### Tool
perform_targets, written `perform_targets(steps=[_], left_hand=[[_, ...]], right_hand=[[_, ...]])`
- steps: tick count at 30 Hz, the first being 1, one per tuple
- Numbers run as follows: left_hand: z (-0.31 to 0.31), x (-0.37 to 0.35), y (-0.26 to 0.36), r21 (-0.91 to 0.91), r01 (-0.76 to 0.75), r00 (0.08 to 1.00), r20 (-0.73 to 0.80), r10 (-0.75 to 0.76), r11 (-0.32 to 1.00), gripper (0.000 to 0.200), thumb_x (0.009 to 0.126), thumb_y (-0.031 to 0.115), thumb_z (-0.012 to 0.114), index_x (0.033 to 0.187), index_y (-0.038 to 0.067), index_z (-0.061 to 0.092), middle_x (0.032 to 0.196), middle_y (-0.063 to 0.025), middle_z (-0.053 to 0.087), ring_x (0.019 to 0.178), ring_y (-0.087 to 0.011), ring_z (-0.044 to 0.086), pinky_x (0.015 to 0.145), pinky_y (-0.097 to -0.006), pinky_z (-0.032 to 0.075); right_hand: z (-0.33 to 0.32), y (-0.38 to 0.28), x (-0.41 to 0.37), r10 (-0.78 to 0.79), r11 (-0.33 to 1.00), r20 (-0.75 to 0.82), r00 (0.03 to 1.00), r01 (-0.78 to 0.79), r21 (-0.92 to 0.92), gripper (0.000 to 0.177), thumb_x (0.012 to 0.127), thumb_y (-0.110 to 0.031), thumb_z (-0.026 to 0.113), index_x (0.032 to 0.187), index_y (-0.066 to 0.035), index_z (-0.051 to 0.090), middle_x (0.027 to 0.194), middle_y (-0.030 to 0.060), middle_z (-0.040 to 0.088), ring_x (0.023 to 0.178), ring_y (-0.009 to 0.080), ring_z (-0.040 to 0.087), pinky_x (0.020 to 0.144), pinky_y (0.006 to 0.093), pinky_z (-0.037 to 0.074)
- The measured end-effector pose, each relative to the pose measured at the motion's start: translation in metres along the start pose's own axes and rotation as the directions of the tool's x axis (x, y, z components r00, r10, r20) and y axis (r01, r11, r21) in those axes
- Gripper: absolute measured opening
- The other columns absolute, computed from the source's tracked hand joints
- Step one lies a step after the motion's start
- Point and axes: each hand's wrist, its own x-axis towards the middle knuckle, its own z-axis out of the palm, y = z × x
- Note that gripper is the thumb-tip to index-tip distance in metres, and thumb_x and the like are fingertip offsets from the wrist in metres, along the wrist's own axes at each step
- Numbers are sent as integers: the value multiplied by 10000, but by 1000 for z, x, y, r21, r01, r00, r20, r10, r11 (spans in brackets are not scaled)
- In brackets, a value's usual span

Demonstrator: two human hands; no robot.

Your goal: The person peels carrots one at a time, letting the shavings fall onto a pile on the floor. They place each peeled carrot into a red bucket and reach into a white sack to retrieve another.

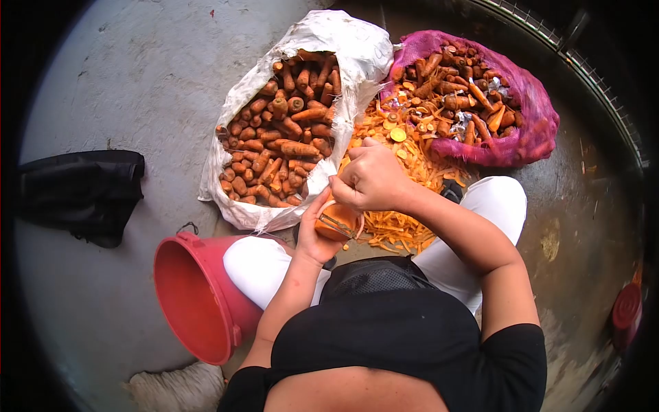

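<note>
My left hand point(314, 232) is wrapped round a carrot point(334, 221), whose orange side faces up between the fingers. Across that carrot lies the metal blade of a peeler point(338, 225). Just above, my right hand point(371, 175) is closed in a fist at the peeler's upper end; its fingers hide most of the handle. Orange peelings point(395, 226) are heaped beneath and beyond both hands. Past my left hand lies an open white sack point(350, 44) full of unpeeled carrots point(274, 147).
A purple mesh sack point(539, 113) at the upper right holds carrots and scraps. An empty red bucket point(195, 295) lies tipped at the lower left. Black cloth point(82, 192) is on the floor at the left. A red object point(626, 312) stands at the right edge.
</note>
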Motion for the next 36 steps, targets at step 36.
perform_targets(steps=[36], left_hand=[[-4,-9,-2,116,-2,980,-196,25,993,333,948,340,516,1169,94,557,1061,-94,636,940,-241,637,763,-429,545]], right_hand=[[6,-1,0,-8,1000,81,997,9,-12,315,765,-276,622,497,-113,653,447,63,487,495,245,480,558,372,357]])
